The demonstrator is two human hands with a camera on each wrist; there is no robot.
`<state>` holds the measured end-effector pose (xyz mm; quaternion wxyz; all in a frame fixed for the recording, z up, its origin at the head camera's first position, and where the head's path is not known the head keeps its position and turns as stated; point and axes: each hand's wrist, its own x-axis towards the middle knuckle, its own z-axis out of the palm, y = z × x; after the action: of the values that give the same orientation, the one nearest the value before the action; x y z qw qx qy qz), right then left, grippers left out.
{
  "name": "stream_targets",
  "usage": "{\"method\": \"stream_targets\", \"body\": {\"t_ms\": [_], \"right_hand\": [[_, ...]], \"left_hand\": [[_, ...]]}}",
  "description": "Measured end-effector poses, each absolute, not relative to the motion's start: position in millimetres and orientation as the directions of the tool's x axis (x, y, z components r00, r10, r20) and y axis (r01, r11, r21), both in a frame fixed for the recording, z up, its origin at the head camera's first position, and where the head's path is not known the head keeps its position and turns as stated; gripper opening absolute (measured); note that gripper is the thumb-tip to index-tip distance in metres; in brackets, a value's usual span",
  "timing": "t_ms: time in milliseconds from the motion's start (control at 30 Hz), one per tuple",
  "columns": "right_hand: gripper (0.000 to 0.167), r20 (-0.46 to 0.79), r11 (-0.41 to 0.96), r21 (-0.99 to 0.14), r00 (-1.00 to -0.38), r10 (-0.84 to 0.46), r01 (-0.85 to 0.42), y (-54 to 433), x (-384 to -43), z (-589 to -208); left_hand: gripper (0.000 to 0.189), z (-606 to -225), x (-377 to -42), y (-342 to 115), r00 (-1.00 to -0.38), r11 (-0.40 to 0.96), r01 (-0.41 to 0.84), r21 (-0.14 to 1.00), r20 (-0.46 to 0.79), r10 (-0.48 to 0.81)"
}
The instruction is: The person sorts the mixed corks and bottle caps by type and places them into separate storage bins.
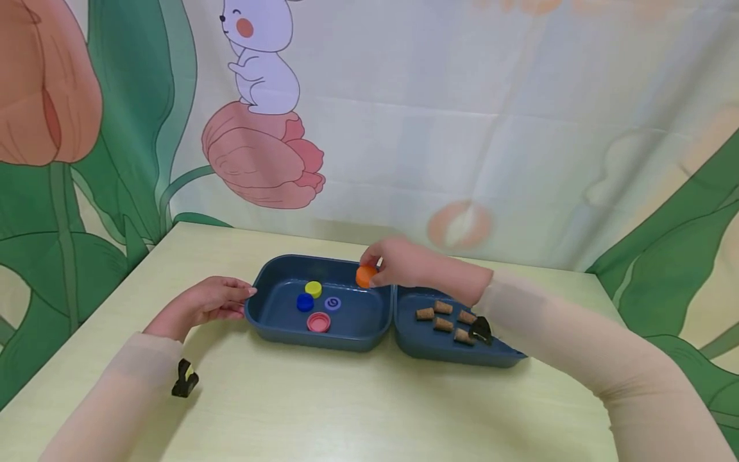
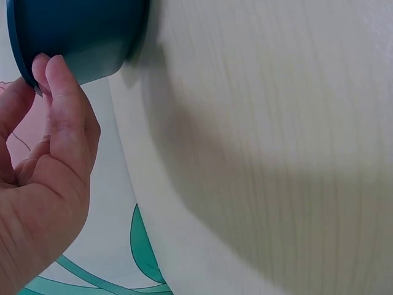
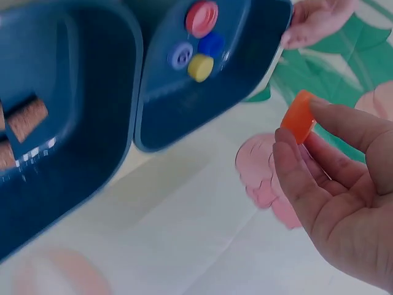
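Between the thumb and fingers of my right hand is an orange bottle cap, pinched at its edge above the back right corner of the left blue tray. My left hand grips that tray's left rim, thumb on top and fingers against the outer wall, as the left wrist view shows. Inside the tray lie a yellow cap, a dark blue cap, a light purple cap and a pink-red cap.
A second blue tray stands right against the first one, with several corks in it, partly under my right forearm. Both trays sit on a pale wooden table. Behind the table hangs a printed curtain.
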<state>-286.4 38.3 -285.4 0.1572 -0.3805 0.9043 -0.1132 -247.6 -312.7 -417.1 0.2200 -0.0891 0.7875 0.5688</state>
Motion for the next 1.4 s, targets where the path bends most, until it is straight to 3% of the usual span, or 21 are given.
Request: {"method": "stream_targets", "body": {"t_ms": [167, 367, 567, 1000, 1400], "right_hand": [[0.036, -0.157, 0.679, -0.278, -0.665, -0.73, -0.68, 33, -306, -282], [0.034, -0.192, 0.694, -0.282, -0.67, -0.718, -0.663, 23, -326, -284], [0.032, -0.237, 0.669, -0.266, -0.625, -0.743, -0.694, 9, -350, -298], [0.036, -0.392, 0.764, -0.268, -0.658, -0.643, -0.586, -23, -355, -314], [0.033, -0.427, 0.805, -0.281, -0.683, -0.592, -0.522, -38, -364, -337]], "left_hand": [[0.047, -417, -249, -311, -0.889, 0.335, -0.387, 0.859, -0.444, 0.113], [0.045, -418, -249, -311, -0.894, 0.335, -0.363, 0.869, -0.426, 0.136], [0.042, -421, -248, -311, -0.895, 0.337, -0.357, 0.871, -0.422, 0.146], [0.047, -423, -247, -312, -0.891, 0.321, -0.369, 0.872, -0.43, 0.143], [0.045, -423, -250, -315, -0.891, 0.317, -0.375, 0.871, -0.433, 0.136]]}}
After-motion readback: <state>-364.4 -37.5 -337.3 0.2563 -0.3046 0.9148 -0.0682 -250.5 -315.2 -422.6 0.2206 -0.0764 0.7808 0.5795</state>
